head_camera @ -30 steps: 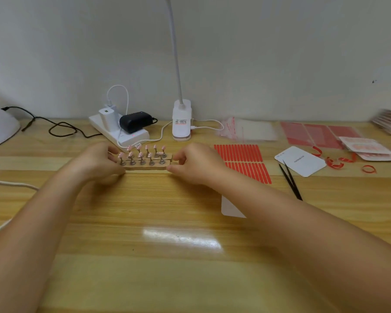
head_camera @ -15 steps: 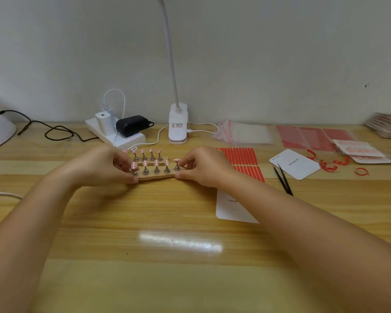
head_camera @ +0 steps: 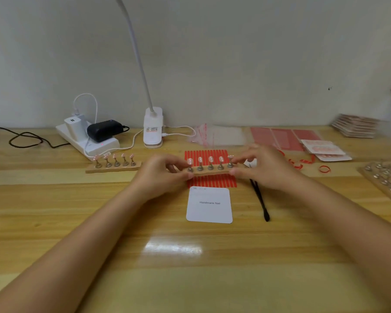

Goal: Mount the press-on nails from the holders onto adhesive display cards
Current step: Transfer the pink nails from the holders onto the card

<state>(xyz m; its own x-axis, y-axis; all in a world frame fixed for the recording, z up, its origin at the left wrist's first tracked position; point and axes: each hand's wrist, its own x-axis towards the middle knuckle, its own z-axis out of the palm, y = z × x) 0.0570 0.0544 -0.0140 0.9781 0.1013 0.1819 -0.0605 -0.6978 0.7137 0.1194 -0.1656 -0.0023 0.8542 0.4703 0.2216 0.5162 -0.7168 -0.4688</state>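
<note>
I see my left hand [head_camera: 160, 175] and right hand [head_camera: 263, 168] pinching the ends of a nail holder [head_camera: 210, 171] above a card [head_camera: 209, 205] reading "Handmade Nail".

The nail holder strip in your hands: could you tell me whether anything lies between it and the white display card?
Nothing visible does; the strip is held over the red adhesive sheet, and the card lies bare just nearer.
</note>
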